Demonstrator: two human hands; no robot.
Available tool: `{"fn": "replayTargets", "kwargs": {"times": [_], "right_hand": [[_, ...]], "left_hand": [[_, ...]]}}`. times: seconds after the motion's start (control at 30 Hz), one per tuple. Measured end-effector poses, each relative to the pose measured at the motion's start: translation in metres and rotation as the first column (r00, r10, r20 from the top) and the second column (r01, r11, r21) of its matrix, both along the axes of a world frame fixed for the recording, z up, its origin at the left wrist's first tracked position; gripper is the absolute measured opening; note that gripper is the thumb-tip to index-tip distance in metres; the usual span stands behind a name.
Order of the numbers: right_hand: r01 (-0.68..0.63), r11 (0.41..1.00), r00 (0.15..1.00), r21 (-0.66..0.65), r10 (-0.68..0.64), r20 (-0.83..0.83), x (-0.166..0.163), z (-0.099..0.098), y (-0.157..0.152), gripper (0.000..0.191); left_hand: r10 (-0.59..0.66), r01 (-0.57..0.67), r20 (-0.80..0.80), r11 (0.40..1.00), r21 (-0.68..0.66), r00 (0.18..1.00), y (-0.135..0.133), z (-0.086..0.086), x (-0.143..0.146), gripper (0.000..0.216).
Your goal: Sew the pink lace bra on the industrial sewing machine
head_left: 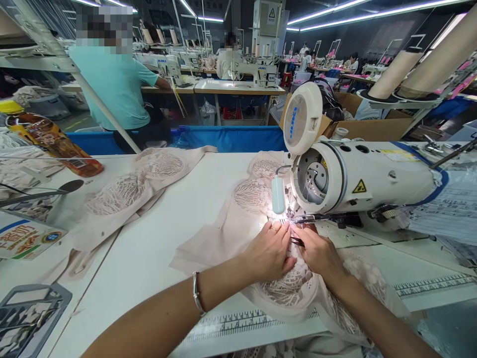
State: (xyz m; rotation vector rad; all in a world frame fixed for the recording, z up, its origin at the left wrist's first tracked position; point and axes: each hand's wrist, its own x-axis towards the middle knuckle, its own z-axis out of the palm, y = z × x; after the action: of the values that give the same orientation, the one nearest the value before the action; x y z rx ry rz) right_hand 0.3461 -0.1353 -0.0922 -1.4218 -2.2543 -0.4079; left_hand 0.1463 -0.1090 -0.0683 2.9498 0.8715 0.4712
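Note:
A pale pink lace garment [238, 219] lies on the white sewing table [179, 209] under the needle of a white sewing machine [357, 176]. My left hand [270, 251] rests flat on the lace just before the needle, fingers together and stretched forward. My right hand [316, 251] lies beside it, fingers pinched on a small dark tool [297, 241] and pressing the fabric. A bright lamp lights the needle area, washing out the fingertips. A silver bracelet circles my left wrist.
A second lace piece [137, 186] lies at the table's left. A bottle [52, 141] and a dark spoon-like lever [55, 191] sit far left. A grey tray [26, 318] is at bottom left. A person in a teal shirt [115, 79] stands behind; thread cones [398, 69] stand right.

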Motion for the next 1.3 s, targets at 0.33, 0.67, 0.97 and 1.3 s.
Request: {"fn": "replayTargets", "kwargs": {"times": [0.33, 0.67, 0.97, 1.3], "right_hand": [[0.058, 0.995, 0.998, -0.083, -0.057, 0.025, 0.001, -0.001, 0.0, 0.044], [0.054, 0.996, 0.998, -0.077, -0.053, 0.015, -0.003, 0.003, 0.0, 0.046], [0.078, 0.98, 0.991, -0.183, -0.097, -0.097, -0.002, 0.015, -0.002, 0.038], [-0.022, 0.951, 0.987, -0.308, -0.028, -0.159, 0.006, 0.024, 0.002, 0.042]], "left_hand": [[0.0, 0.0, -0.031, 1.0, -0.016, 1.0, 0.0, 0.006, -0.001, 0.06], [0.009, -0.009, -0.052, 1.0, 0.001, 0.999, 0.001, 0.003, -0.001, 0.063], [-0.105, 0.12, -0.097, 0.978, 0.173, 0.99, 0.0, 0.001, 0.001, 0.04], [-0.15, 0.153, -0.16, 0.988, 0.011, 0.976, 0.001, 0.006, -0.003, 0.035]]}}
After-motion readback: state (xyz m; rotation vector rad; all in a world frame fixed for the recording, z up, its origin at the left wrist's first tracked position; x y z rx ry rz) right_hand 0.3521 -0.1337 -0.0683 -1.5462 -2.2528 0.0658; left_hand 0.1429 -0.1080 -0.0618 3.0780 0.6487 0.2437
